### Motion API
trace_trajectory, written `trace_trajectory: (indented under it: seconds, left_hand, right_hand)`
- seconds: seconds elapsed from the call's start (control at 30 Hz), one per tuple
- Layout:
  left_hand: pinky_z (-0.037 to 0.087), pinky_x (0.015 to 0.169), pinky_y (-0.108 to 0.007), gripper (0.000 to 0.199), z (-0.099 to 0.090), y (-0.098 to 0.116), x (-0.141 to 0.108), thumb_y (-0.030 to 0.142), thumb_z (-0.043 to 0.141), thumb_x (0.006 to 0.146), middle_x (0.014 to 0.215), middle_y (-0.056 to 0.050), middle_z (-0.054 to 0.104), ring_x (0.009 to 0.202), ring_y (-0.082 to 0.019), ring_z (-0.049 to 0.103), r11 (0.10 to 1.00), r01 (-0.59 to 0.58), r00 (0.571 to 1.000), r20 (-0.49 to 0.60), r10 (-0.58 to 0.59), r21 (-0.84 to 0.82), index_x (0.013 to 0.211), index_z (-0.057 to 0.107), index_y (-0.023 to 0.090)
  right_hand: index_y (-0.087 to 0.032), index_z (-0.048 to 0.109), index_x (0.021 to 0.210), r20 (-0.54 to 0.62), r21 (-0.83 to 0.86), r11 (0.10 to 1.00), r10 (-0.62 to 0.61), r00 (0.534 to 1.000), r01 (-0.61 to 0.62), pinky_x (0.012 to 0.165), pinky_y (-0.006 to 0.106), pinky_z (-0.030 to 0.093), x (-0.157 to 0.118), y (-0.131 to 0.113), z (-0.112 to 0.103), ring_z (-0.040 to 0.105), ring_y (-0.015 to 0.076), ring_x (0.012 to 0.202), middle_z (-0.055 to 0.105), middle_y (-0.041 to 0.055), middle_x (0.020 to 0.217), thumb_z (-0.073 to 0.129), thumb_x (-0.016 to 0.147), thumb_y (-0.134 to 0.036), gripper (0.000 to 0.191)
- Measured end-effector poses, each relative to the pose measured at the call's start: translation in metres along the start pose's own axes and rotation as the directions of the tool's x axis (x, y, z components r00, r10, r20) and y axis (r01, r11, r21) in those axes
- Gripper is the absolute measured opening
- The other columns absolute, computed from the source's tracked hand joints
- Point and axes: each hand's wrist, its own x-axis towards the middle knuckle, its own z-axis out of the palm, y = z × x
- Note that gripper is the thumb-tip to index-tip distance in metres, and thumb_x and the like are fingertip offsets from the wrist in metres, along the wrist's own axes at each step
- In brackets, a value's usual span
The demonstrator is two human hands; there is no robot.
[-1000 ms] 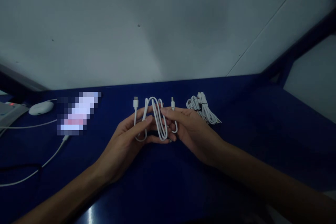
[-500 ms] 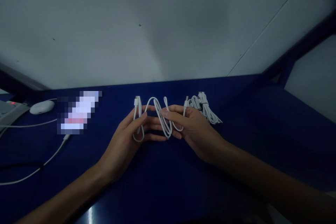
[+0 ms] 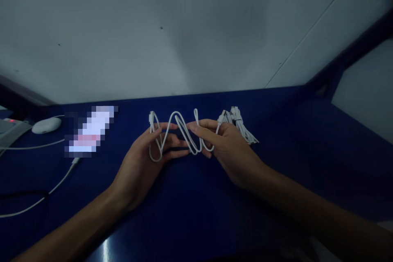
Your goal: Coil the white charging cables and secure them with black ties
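Observation:
A white cable (image 3: pixel 184 133) with a plug at each end hangs in loose wavy loops between my two hands, just above the dark blue table (image 3: pixel 190 204). My left hand (image 3: pixel 144 163) pinches its left end, where one loop droops past the fingers. My right hand (image 3: pixel 229 149) pinches the right part, with the other plug sticking up beside the thumb. Just behind my right hand lies a bundle of coiled white cables (image 3: pixel 238 125).
A white mouse (image 3: pixel 46 125) sits at the far left near a grey device (image 3: pixel 9 129) with a red light. A blurred-out bright object (image 3: pixel 89 133) lies beside it, with a white cord (image 3: pixel 55 186) trailing toward the front left. A pale wall rises behind the table.
My hands have drawn apart, spreading the cable from a tight folded bunch into wider loops. The left end moved left and the right plug moved right, toward the coiled bundle.

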Motion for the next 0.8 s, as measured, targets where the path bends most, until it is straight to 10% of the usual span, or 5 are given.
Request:
trace_trajectory:
  seconds: [0.8]
  left_hand:
    - [0.062, 0.101, -0.047, 0.024, 0.0009, 0.0026, -0.0007, 0.025, 0.057, 0.107, 0.123, -0.019, 0.082, 0.116, -0.034, 0.078, 0.995, 0.042, 0.997, -0.053, -0.047, -0.093, 0.094, 0.074, 0.015]
  right_hand:
    - [-0.023, 0.077, 0.086, -0.065, -0.056, 0.998, -0.014, 0.998, 0.01, 0.062, 0.033, 0.039, 0.0018, 0.0049, -0.0025, 0.044, 0.0129, 0.058, 0.053, -0.0033, 0.066, 0.077, 0.101, -0.053, 0.034]
